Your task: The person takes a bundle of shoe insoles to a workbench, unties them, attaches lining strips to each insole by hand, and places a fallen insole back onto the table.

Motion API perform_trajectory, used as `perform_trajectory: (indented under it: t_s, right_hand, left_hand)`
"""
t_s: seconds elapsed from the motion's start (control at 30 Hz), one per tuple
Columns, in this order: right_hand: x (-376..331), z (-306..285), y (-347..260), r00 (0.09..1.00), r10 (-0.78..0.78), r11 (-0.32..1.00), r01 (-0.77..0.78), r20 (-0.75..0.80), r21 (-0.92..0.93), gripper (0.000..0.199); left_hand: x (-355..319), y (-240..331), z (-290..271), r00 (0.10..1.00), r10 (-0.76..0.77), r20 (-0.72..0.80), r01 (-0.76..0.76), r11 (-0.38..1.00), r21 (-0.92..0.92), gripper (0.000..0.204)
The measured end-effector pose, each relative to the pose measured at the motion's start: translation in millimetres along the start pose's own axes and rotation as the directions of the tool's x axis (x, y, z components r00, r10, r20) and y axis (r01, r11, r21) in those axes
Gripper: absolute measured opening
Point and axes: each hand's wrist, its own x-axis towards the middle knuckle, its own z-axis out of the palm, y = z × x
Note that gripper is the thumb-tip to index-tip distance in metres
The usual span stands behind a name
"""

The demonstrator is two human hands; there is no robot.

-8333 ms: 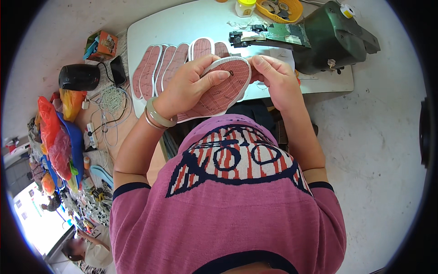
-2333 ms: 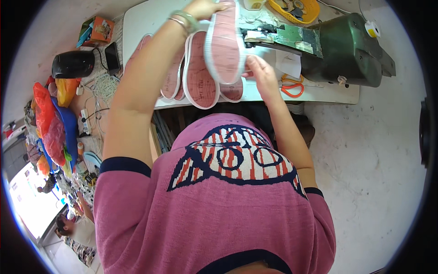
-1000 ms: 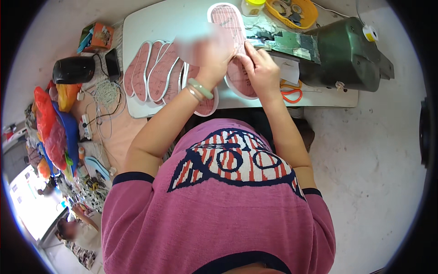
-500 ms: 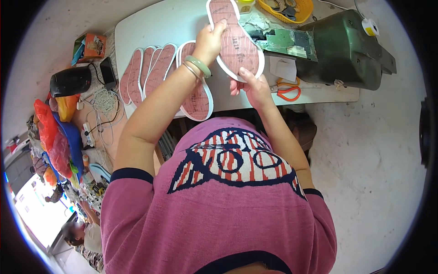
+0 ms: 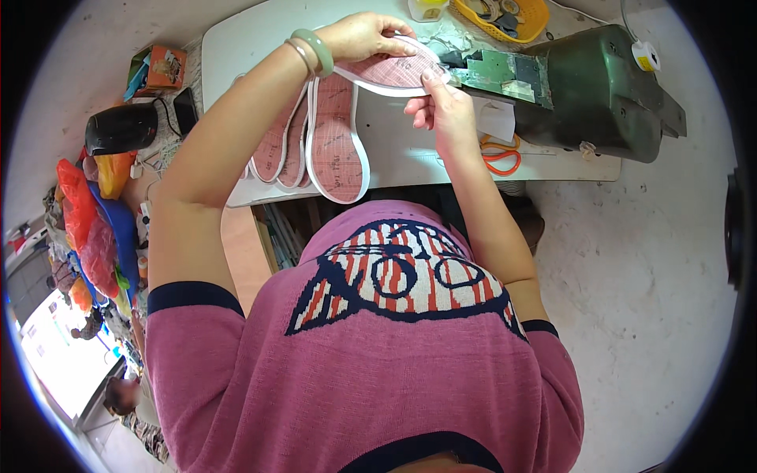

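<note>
Pink insole (image 5: 386,74), white-rimmed, is at top centre of the frame, held above the desk (image 5: 406,158); its right end lies just beside the tip of the green machine (image 5: 587,87), contact cannot be told. Left hand (image 5: 361,36): thumb on the insole's face, fingers at the far edge, pinching. Right hand (image 5: 451,110): thumb pressed on the right end, remaining fingers curled below, pinching. Room: white desk top shows between the other insoles (image 5: 337,150), left of centre, and the orange scissors (image 5: 518,160). The nearest of these reaches the desk's near edge. Grey floor (image 5: 631,276) spreads at frame right. Writing: dark print on pink faces, small and turned; not transcribed.
</note>
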Motion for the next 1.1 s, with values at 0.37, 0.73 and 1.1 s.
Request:
perform_trajectory:
  t_s: [0.37, 0.73, 1.1]
  right_hand:
    - [20, -21, 17, 0.946, -0.322, 0.847, 0.271, -0.036, -0.457, 0.032]
    - [-39, -60, 115, 0.979, 0.031, 0.987, 0.001, 0.199, -0.159, 0.036]
    - [-86, -42, 66, 0.858, 0.154, 0.76, -0.42, 0.491, 0.496, 0.021]
  left_hand:
    - [-27, -24, 51, 0.881, 0.069, -0.468, -0.06, 0.998, 0.034, 0.046]
    - [-31, -5, 88, 0.724, -0.015, -0.69, 0.026, 1.0, 0.006, 0.051]
    - [-10, 3, 104, 0.479, -0.189, -0.857, 0.006, 0.977, -0.212, 0.071]
